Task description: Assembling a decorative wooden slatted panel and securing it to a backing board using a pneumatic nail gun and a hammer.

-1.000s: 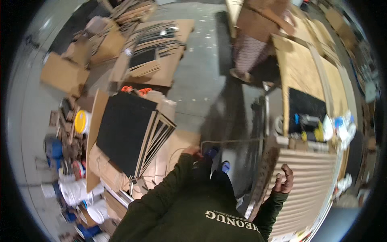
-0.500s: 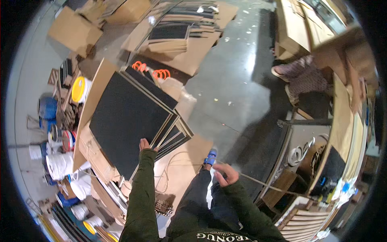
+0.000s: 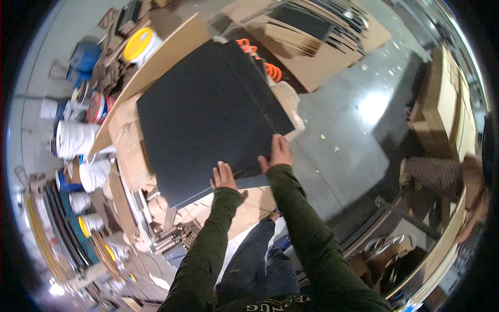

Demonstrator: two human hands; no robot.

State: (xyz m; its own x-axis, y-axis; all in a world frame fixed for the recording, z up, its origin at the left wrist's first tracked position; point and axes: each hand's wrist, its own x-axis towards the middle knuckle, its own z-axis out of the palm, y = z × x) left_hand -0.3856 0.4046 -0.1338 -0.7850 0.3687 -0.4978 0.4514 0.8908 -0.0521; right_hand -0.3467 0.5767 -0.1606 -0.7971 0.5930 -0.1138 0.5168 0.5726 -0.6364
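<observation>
A stack of large black panels (image 3: 208,114) leans in front of me, its upper faces nearly lined up. On the near edge of the top panel lies my left hand (image 3: 224,177), fingers stretched over the black face and thumb out over the edge. My right hand (image 3: 279,153) touches the panels at the near right corner, thumb spread from its fingers. Both hands are open against the stack, and neither wraps round a panel as far as I can see. The lower layers are mostly hidden.
A brown board (image 3: 150,78) stands along the stack's left side. Orange coiled hose (image 3: 273,72) lies behind it. White buckets (image 3: 75,139) line the left. Further off, more black panels (image 3: 301,23) lie on cardboard. Another person's patterned sleeve (image 3: 431,174) shows at right.
My right hand has come from beside my leg to the panels' right corner. The fanned panels now lie closer together, and my left hand stays at their near edge. The view has turned left.
</observation>
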